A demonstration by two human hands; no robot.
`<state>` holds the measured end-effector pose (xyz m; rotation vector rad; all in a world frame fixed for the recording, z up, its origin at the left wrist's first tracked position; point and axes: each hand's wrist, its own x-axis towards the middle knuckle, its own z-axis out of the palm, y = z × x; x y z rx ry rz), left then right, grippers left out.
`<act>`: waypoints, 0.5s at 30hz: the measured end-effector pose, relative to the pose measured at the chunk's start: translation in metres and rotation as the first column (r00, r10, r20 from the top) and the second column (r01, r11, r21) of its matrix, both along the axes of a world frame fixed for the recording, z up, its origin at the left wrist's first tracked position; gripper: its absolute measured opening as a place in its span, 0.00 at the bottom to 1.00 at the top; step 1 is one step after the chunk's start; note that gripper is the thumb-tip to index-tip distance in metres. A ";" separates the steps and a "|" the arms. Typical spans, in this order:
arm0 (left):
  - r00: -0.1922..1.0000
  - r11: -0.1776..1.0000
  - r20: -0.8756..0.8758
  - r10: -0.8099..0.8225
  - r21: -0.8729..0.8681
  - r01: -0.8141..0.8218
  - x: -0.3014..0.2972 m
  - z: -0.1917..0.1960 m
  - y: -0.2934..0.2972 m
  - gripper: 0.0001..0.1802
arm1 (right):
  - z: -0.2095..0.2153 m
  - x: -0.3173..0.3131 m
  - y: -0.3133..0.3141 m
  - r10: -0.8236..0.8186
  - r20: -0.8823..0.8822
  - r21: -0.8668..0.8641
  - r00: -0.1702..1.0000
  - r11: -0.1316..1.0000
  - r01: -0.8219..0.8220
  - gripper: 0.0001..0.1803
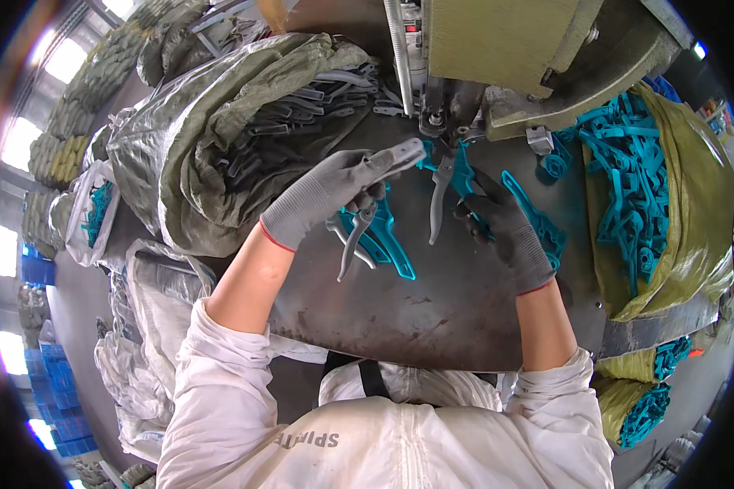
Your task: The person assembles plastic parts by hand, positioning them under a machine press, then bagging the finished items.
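Observation:
My left hand (334, 191), in a grey knit glove, is closed on a grey lever (401, 155) that points right toward the machine's press head (435, 121). Below that hand lie teal plastic handles (390, 244) with grey levers (355, 243) among them, on the dark metal table (400, 326). Under the press head stands a teal handle (462, 173) with a grey lever (441, 196) hanging from it. My right hand (501, 228), gloved alike, has its fingers curled at this teal handle's right side; its fingertips are partly hidden. Another teal handle (520, 204) lies beside that hand.
A large grey-green woven sack (212, 138) full of grey levers (302, 110) opens toward the table from the left. At the right, a yellow-green sack (701, 204) holds many teal handles (628, 179). The machine's yellowish body (506, 41) overhangs the table's far side.

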<state>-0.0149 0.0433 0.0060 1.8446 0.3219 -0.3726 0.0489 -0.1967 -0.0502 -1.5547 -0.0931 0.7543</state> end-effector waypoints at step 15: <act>0.994 0.963 -0.037 0.101 -0.249 -0.107 0.004 -0.076 -0.025 0.26 | -0.009 0.059 -0.117 0.794 0.602 -0.762 -0.089 0.604 0.235 0.22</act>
